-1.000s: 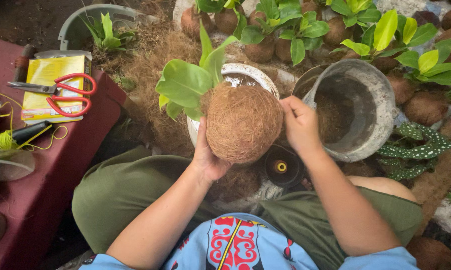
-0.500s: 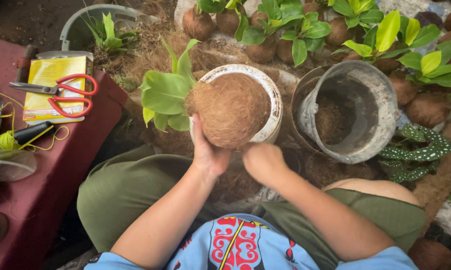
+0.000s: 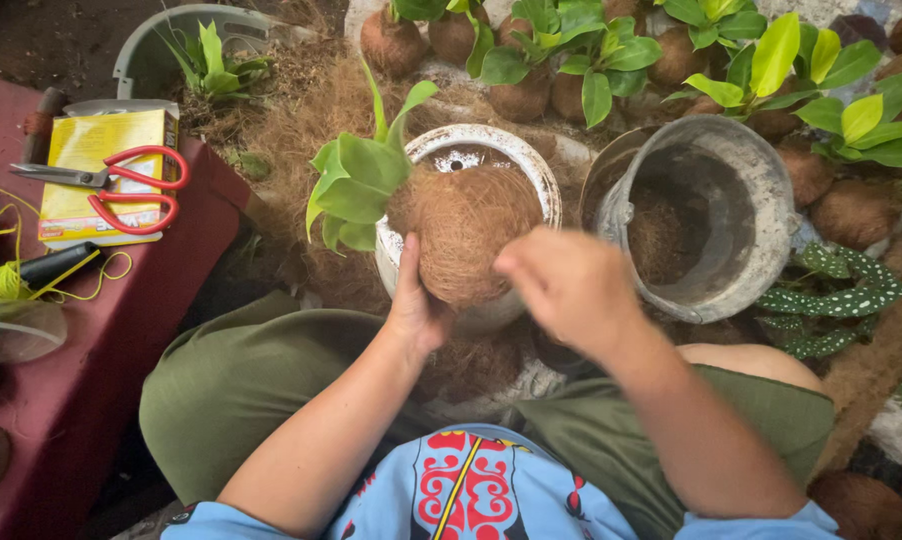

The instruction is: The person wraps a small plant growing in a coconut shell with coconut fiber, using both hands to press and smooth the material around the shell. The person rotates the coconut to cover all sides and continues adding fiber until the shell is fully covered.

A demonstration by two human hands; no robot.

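Coconut-fibre plant ball [image 3: 461,235] tilts over the white round bowl [image 3: 531,165].
Left hand [image 3: 416,310] grips its underside; right hand [image 3: 571,285], pulled back from the ball, hovers loosely curled, holding nothing visible.

- brown fibre ball [image 3: 463,232], green leaves [image 3: 356,190]
- white bowl [image 3: 531,165]
- grey bucket [image 3: 761,215]
- red-handled scissors [image 3: 121,180] on yellow box [image 3: 101,135]
- dark red table [image 3: 91,370]
- olive trousers [image 3: 241,380]
- blue shirt [image 3: 471,495], red pattern
- dark green white-spotted leaves [image 3: 831,290]

The right hand [image 3: 571,285] is motion-blurred, its fingers unreadable. It hides the fibre ball's [image 3: 461,240] four-o'clock side. The desk [image 3: 81,370] runs off at nine o'clock.
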